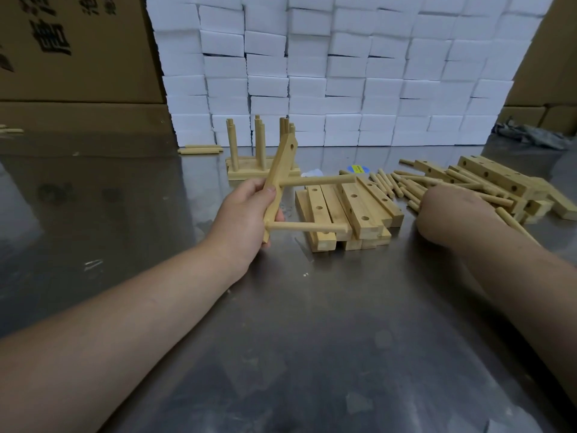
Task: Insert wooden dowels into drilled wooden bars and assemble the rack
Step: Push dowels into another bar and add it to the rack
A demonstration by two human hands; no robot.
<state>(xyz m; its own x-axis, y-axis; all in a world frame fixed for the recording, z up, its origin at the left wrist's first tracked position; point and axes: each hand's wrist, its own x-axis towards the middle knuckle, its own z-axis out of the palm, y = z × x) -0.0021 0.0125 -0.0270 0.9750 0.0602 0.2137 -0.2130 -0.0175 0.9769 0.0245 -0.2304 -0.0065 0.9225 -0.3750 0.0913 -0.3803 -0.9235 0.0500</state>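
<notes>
Plainly, from the head view, the whole move turns on one empty hole and the hand that must feed it.

The left hand [246, 214] grips a drilled bar [282, 168] low on its length, fingers and thumb wrapped round it. The bar is raised off the steel table [312, 339], and its long axis leans from about 7 o'clock up to 1 o'clock. Two dowels are seated in it, an upper dowel [321, 180] and a lower dowel [307, 227], both pointing toward 3 o'clock. The top hole [292, 147] is not yet filled; it sits at roughly 1 o'clock from the gripping hand.

The right hand [449, 214] lies at 3 o'clock of the left, well apart from it, with its back to the camera over the heap of loose dowels [396, 185]. Its fingers are hidden, so I cannot tell whether they have closed on a dowel. It is clearly the nearer hand to that heap.

By my reading, the next dowel has to travel from the heap toward 10 o'clock and arrive lying along the 3-to-9 line, parallel to the two seated ones, to enter the hole squarely.

Between the hands rests a stack of drilled bars [359, 207] — and at 12 o'clock of the left hand stands a finished rack [246, 173], dowels upright.
</notes>
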